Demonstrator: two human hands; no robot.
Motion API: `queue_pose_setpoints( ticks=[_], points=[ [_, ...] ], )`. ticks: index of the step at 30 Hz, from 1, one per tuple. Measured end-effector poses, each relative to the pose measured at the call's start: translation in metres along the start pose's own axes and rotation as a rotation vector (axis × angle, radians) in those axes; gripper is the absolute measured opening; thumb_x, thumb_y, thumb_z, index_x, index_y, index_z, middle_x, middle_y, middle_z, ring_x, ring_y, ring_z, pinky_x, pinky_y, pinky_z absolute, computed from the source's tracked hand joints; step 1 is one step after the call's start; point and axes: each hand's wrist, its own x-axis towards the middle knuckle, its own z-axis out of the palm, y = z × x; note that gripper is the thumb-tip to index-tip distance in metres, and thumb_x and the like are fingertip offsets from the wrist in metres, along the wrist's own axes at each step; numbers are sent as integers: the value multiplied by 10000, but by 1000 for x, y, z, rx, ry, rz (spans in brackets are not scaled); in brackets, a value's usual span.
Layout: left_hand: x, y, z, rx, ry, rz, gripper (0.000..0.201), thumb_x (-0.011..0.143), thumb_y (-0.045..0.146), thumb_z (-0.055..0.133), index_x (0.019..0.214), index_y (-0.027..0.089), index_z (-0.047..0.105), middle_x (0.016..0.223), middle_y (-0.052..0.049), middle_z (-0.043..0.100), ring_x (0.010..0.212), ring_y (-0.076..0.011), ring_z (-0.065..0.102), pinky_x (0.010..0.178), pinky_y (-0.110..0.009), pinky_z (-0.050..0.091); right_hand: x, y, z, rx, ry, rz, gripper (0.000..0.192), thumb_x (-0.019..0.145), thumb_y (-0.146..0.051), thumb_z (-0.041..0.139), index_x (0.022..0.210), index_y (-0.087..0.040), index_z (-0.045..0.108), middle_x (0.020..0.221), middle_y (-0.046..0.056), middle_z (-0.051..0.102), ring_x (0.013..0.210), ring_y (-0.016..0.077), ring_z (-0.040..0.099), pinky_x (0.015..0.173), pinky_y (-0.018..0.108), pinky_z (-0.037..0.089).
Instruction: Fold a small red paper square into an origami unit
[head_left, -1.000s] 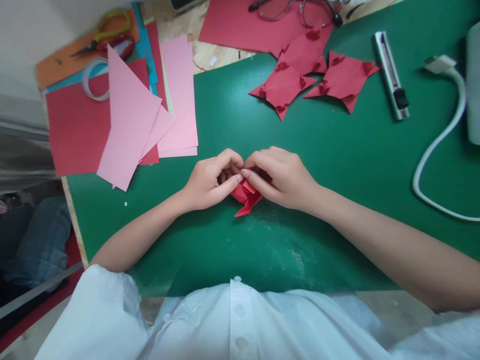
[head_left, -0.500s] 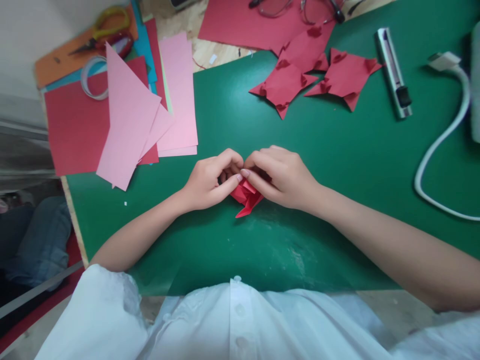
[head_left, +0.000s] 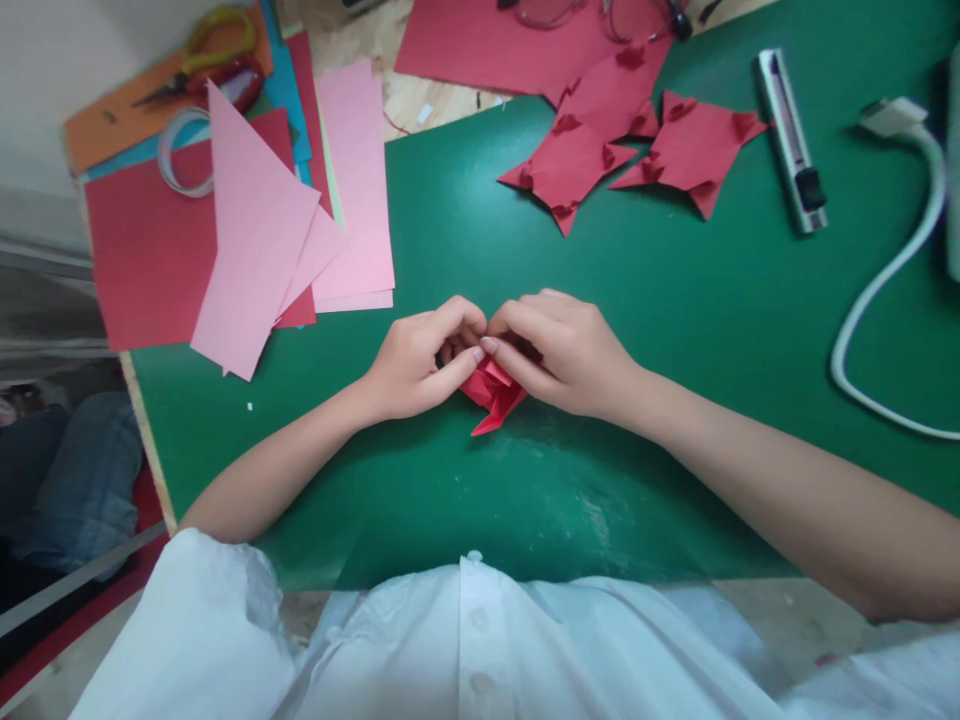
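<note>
A folded red paper piece [head_left: 495,390] with pointed flaps is pinched between my two hands, low over the green table surface [head_left: 420,500]. My left hand [head_left: 431,358] grips its left side, thumb and curled fingers closed on it. From the other side my right hand [head_left: 562,345] pinches the upper edge, and both thumb tips nearly meet there. The fingers hide the far part of the paper. Beyond my hands lie folded red paper shapes with curled points, one at the left [head_left: 566,170] and one at the right [head_left: 697,150], with another behind them.
Pink paper sheets [head_left: 259,230], red paper [head_left: 150,250], a tape roll [head_left: 169,170] and yellow-handled scissors [head_left: 217,40] are at the far left. A box cutter [head_left: 791,140] and a white cable [head_left: 847,330] lie on the right. Eyeglasses [head_left: 615,20] rest on red paper at the back.
My hands and the folded paper keep almost the same position and grip. The view has shifted very slightly.
</note>
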Motion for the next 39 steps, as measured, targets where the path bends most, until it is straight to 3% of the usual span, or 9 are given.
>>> queue_pose_setpoints(
  ticks=[15,27,31,35,39],
  points=[
    [0,-1,1,-5,16,25,75,938,173,635,962,204,571,756,65,657,604,-40,594,566,-136,440,0,0,0,-16,0,-1,234,1081,-322,457,910,-202,562,729,13,626,659,150,523,702,305,370],
    [-3,-2,0,-15,-34,-103,120,979,300,633,1037,200,602,816,31,728,652,-64,649,598,-168,482,0,-1,3,-41,57,46,269,1096,-362,487,889,-222,588,685,-1,660,617,142,569,659,298,424],
    [-2,-2,-1,-67,-67,-41,254,1009,425,665,1112,203,600,858,11,764,668,-76,667,605,-181,486,-1,-6,-1,-10,131,117,286,1099,-381,506,881,-232,614,658,-10,658,565,127,565,589,292,420],
    [0,0,0,49,-99,73,421,938,589,749,1072,204,643,848,4,765,716,-113,683,656,-223,493,-2,-10,-2,-16,224,229,290,1092,-387,517,873,-240,637,694,6,707,550,135,579,571,304,452],
    [0,1,2,146,-88,78,222,975,423,703,962,207,655,777,21,742,709,-117,679,672,-231,471,-2,-12,-1,-54,247,199,306,1094,-368,510,846,-247,644,713,20,736,586,151,631,600,314,491]
  ],
)
